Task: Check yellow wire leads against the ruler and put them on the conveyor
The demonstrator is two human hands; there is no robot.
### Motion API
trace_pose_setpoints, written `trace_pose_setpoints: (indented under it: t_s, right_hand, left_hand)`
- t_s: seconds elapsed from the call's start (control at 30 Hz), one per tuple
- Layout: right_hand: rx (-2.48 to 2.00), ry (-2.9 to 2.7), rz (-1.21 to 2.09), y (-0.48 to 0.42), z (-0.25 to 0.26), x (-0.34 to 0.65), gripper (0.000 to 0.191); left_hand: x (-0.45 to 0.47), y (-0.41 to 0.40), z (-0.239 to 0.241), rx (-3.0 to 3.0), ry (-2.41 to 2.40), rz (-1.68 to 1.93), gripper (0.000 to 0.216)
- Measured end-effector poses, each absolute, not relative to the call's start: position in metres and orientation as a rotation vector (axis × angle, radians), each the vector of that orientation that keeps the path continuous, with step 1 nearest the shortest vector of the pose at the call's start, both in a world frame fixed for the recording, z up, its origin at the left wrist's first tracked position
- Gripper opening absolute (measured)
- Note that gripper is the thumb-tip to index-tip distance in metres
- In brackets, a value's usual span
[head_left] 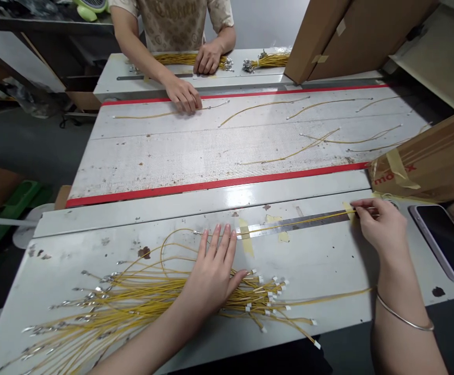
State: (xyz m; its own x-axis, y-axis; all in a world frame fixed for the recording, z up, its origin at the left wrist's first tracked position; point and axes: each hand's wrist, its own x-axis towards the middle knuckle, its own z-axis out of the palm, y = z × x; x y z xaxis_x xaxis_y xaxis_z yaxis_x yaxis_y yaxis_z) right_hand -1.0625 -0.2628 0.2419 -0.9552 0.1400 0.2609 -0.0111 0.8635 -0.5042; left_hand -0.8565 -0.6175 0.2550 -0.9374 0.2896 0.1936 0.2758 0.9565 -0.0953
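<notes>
My left hand (217, 268) lies with its fingers stretched over a yellow wire near the left end of a metal ruler (315, 223) taped to the bench. Between the thumb and fingers of my right hand (381, 224), the far end of that yellow wire (293, 222) is pinched, drawn straight along the ruler. The wire's other end curls back left of my left hand. Under my left wrist spreads a pile of yellow wires (160, 291), with metal terminals at the left and white connectors (269, 296) at the right.
Beyond the bench runs a white belt (180, 148) with red edges, carrying several yellow wires. Across it a co-worker's hand (183, 95) touches one wire. A cardboard box (433, 161) and a phone (445, 242) sit at the right. Bundled wires (268, 61) lie on the far bench.
</notes>
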Motion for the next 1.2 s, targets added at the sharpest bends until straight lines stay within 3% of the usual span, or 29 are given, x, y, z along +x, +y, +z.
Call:
trace_pose_setpoints:
  t_s: [0.7, 1.2]
  right_hand:
    - [-0.023, -2.812, 0.600, -0.273, 0.251, -1.061, 0.014]
    - [0.330, -2.533, 0.440, -0.302, 0.267, -1.055, 0.019]
  left_hand:
    - [-0.855, -0.613, 0.248, -0.341, -2.938, 0.019, 0.068]
    - [-0.856, -0.612, 0.248, -0.323, -2.962, 0.042, 0.064]
